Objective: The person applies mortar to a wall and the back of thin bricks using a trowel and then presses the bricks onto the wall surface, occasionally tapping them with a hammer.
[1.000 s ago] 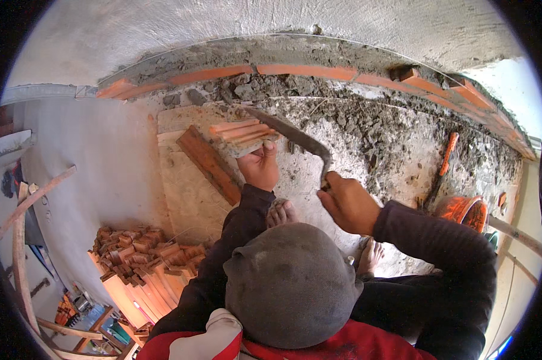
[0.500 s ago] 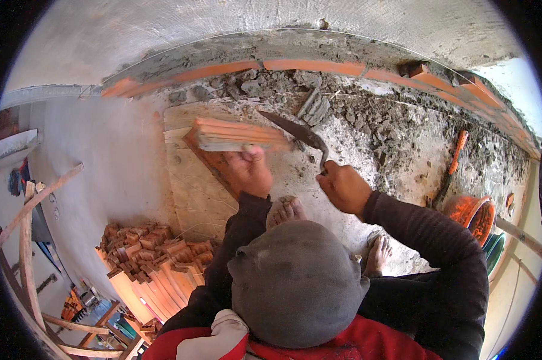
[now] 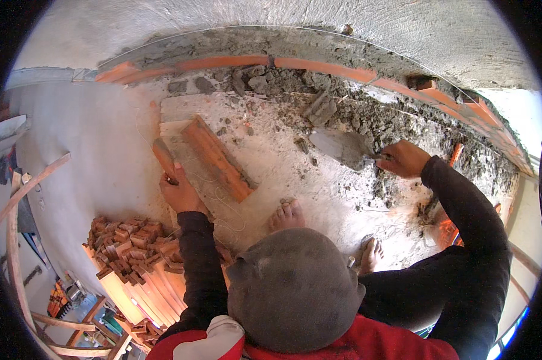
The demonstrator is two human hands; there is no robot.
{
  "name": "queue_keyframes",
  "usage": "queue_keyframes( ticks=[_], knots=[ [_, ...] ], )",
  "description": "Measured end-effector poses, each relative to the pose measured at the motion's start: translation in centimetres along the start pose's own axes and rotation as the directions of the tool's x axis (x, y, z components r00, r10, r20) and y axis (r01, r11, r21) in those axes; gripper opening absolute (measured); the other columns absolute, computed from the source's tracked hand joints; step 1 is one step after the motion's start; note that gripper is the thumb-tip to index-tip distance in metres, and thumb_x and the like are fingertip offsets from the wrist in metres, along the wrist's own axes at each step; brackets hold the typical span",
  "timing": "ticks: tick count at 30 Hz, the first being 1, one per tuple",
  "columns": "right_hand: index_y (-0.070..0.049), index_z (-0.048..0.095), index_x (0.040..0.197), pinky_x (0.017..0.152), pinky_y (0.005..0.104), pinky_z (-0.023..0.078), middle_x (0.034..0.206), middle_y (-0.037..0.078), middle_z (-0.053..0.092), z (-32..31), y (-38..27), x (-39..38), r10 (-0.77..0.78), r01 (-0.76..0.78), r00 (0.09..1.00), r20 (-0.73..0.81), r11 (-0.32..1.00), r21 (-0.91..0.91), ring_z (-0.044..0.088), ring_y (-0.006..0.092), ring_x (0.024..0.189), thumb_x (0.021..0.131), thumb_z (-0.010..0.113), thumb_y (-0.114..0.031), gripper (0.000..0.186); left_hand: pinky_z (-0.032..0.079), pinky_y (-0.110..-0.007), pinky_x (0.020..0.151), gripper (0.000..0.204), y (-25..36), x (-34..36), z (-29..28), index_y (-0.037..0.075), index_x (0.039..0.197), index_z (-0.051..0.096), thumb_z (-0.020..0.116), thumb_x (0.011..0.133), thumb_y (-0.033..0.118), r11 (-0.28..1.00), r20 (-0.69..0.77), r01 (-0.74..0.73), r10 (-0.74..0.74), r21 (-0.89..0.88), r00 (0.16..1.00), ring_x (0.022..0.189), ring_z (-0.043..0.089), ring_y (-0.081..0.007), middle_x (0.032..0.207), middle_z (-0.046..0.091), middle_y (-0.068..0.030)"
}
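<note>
My left hand [image 3: 181, 191] is closed on a narrow orange clay brick [image 3: 162, 155], which it holds tilted above the floor. In my right hand [image 3: 406, 159] is the handle of a trowel [image 3: 341, 147]. The trowel's grey blade lies broadside to view, pointing left, close by the loose mortar [image 3: 362, 114]; whether it touches the floor I cannot tell. Between my hands a larger orange clay block [image 3: 217, 159] with grey mortar smears lies aslant on the floor.
A low brick course [image 3: 328, 67] with a taut string runs along the far wall. Stacked clay blocks [image 3: 136, 252] stand at near left, wooden poles [image 3: 13, 228] beyond. An orange bucket [image 3: 446, 231] is partly behind my right arm. My bare feet [image 3: 287, 216] are near the middle.
My left hand has moved left and nearer, carrying the brick off from over the larger block. My right hand has gone right with the trowel, whose blade now shows its broad face.
</note>
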State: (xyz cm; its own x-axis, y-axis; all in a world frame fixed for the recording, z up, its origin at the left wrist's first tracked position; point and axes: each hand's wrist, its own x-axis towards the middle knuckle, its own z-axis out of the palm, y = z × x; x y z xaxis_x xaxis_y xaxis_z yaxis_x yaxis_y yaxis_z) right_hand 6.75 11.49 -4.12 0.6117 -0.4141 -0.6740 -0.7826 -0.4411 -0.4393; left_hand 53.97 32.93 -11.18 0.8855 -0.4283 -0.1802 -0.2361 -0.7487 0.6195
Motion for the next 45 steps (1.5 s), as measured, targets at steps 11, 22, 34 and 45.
queue_keyframes(
  ticks=[11, 22, 34, 45],
  knots=[
    [0.002, 0.069, 0.087, 0.067, 0.0442, 0.052, 0.075, 0.020, 0.065, -5.1, -1.1, 7.3, 0.048, -0.046, 0.995, -0.089, 0.999, 0.017, 0.065, 0.0304, 0.063, 0.097, 0.053, -0.041, 0.047, 0.048, -0.045, 0.092, 0.072, -1.9, -2.0, 2.5, -0.008, 0.132, 0.042, 0.069, 0.090, 0.044, 0.991, -0.031, 0.043, -0.040, 0.129, 0.999, 0.107, 0.058, -0.0333, 0.122, 0.050, -0.0222],
    [0.005, 0.065, 0.085, 0.067, 0.0499, 0.051, 0.071, 0.022, 0.064, -2.5, -1.8, 7.2, 0.012, -0.015, 0.975, -0.224, 1.000, -0.013, 0.065, 0.0370, 0.066, 0.096, 0.054, -0.037, 0.044, 0.039, -0.049, 0.102, 0.073, -1.0, -1.0, 4.3, -0.005, 0.133, 0.043, 0.072, 0.086, 0.042, 0.893, -0.243, -0.433, 0.449, 0.121, 0.860, 0.118, 0.047, -0.0400, 0.127, 0.046, -0.0250],
    [0.002, 0.060, 0.082, 0.052, 0.0351, 0.033, 0.059, 0.007, 0.038, -2.1, 2.3, -18.3, 0.350, -0.257, 0.833, -0.429, 0.930, 0.262, 0.037, 0.0161, 0.055, 0.092, 0.062, -0.028, 0.031, 0.037, -0.049, 0.107, 0.085, 16.9, 4.1, 17.3, 0.005, 0.143, 0.042, 0.068, 0.082, 0.058, 0.468, 0.494, -0.810, 0.642, 0.354, 0.586, 0.129, 0.046, -0.0402, 0.138, 0.050, -0.0254],
    [-0.005, 0.055, 0.075, 0.038, 0.0221, 0.028, 0.054, -0.006, 0.040, 14.3, -0.6, -42.7, 0.951, -0.291, 0.211, -0.227, 0.283, 0.914, 0.035, 0.0032, 0.040, 0.099, 0.054, -0.025, 0.031, 0.039, -0.045, 0.103, 0.065, 15.7, 7.3, 21.4, 0.002, 0.136, 0.048, 0.070, 0.087, 0.038, 0.326, 0.576, -0.922, 0.721, 0.209, 0.385, 0.126, 0.048, -0.0390, 0.135, 0.052, -0.0236]
  ],
)
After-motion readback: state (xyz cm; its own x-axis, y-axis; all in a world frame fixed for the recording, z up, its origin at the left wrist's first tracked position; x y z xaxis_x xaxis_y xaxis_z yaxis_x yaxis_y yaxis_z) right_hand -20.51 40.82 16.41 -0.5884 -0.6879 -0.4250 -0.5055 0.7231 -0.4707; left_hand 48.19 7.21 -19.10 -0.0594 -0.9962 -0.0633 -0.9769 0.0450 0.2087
